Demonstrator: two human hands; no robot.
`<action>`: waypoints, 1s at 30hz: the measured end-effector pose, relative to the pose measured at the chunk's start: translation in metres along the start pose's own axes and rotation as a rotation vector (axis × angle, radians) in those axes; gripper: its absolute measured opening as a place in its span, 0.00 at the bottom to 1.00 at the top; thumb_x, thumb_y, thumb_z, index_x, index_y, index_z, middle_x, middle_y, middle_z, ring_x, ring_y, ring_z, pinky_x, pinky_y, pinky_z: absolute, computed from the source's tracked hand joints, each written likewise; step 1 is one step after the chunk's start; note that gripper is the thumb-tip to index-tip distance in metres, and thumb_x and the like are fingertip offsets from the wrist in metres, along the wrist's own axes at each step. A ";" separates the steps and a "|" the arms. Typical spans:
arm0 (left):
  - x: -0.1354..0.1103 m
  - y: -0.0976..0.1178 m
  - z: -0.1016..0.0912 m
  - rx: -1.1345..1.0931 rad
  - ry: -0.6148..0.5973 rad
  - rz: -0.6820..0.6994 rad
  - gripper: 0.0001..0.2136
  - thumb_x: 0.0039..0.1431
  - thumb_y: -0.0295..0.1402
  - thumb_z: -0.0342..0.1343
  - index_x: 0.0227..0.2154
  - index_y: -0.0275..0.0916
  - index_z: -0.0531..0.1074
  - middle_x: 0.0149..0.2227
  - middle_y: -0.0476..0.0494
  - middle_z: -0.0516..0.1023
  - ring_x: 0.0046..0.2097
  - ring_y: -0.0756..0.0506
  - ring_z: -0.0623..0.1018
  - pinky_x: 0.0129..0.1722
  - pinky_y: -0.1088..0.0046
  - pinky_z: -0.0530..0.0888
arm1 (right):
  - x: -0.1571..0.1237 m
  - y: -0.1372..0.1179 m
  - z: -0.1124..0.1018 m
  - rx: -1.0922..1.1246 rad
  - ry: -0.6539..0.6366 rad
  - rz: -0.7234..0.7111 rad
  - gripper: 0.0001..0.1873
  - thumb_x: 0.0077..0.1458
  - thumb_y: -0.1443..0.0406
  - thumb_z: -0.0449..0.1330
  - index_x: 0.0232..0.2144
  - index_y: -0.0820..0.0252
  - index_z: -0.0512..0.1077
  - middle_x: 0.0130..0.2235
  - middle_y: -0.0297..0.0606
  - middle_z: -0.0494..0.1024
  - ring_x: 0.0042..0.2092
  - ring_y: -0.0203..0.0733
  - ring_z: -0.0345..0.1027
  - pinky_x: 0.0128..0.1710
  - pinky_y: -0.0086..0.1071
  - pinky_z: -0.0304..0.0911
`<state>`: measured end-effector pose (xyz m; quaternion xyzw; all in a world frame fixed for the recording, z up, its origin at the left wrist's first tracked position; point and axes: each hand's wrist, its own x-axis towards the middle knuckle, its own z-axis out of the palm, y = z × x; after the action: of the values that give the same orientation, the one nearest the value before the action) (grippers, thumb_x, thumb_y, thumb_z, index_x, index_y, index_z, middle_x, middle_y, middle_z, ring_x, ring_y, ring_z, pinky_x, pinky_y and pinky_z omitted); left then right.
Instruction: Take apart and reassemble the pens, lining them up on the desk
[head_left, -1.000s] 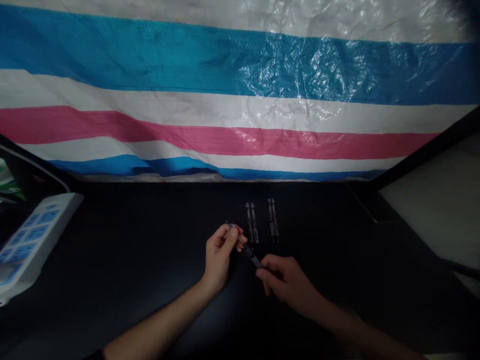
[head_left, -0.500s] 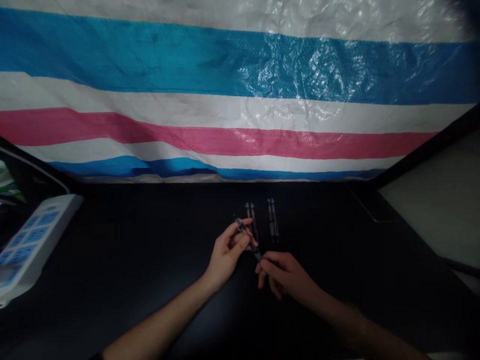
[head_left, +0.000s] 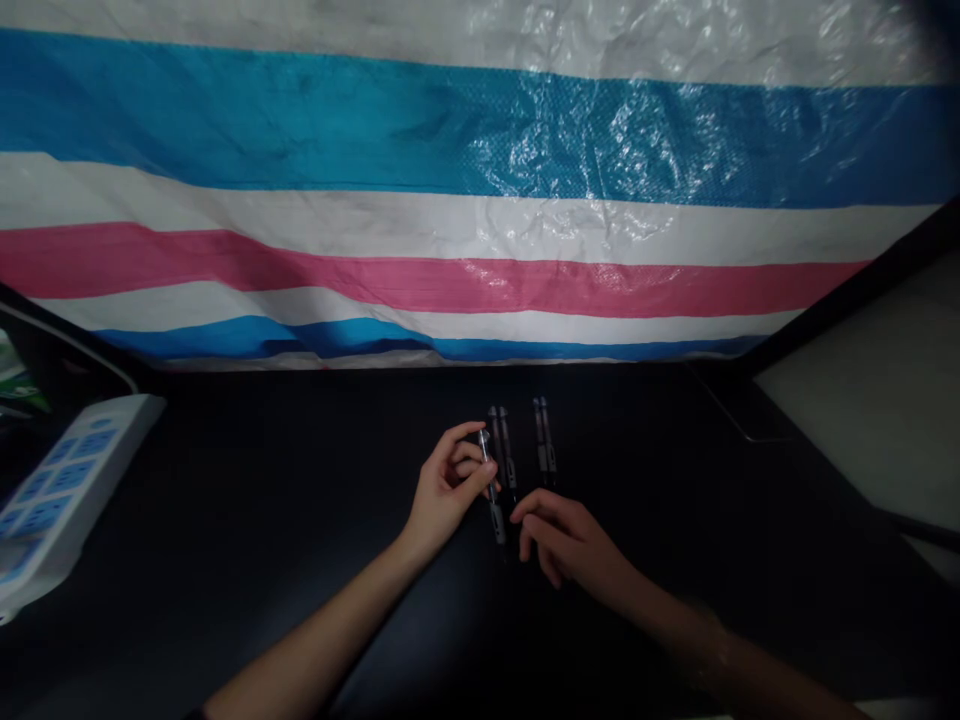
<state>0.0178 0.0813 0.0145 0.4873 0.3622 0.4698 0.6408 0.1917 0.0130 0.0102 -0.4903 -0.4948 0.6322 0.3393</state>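
My left hand (head_left: pixel 448 482) pinches a pen (head_left: pixel 496 522) between thumb and fingers. The pen is upright in view, its clear end up and its grey end pointing down towards me. My right hand (head_left: pixel 574 540) is beside the pen's lower end, apart from it, with loosely bent fingers and nothing in them. Just right of the held pen lies a pair of similar pens (head_left: pixel 511 470) on the black table, partly behind the left fingers. Farther right, a second pair of pens (head_left: pixel 547 457) lies side by side.
The dark table (head_left: pixel 300 470) runs back to a striped blue, white and red plastic sheet (head_left: pixel 420 275). At the left edge lies a white power strip (head_left: pixel 82 480) with blue socket faces. A thin dark flat item (head_left: pixel 742 405) is at the back right.
My right hand has let go of the pen's lower end. The pen has turned from a slant to nearly straight up and down in my left hand.
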 end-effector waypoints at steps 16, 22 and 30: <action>0.002 0.000 0.000 -0.007 0.027 -0.016 0.22 0.51 0.32 0.64 0.49 0.41 0.66 0.29 0.54 0.72 0.28 0.50 0.77 0.28 0.76 0.73 | 0.000 -0.001 0.000 -0.017 -0.024 0.010 0.08 0.58 0.61 0.53 0.36 0.62 0.67 0.25 0.30 0.73 0.15 0.26 0.56 0.16 0.22 0.50; 0.004 -0.001 -0.001 -0.010 0.054 -0.002 0.22 0.51 0.31 0.64 0.50 0.41 0.66 0.29 0.54 0.72 0.27 0.51 0.77 0.28 0.76 0.73 | -0.001 -0.003 0.001 -0.026 -0.023 0.012 0.08 0.58 0.62 0.53 0.36 0.61 0.67 0.25 0.30 0.73 0.15 0.26 0.56 0.16 0.22 0.50; 0.004 -0.002 -0.001 -0.016 0.067 -0.014 0.25 0.52 0.31 0.64 0.53 0.42 0.64 0.29 0.54 0.72 0.28 0.51 0.77 0.28 0.77 0.73 | -0.001 -0.005 0.001 -0.040 -0.017 0.018 0.08 0.58 0.62 0.53 0.35 0.61 0.67 0.25 0.29 0.72 0.15 0.26 0.56 0.16 0.22 0.49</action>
<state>0.0182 0.0850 0.0127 0.4635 0.3832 0.4844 0.6353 0.1907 0.0133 0.0153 -0.4963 -0.5057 0.6293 0.3194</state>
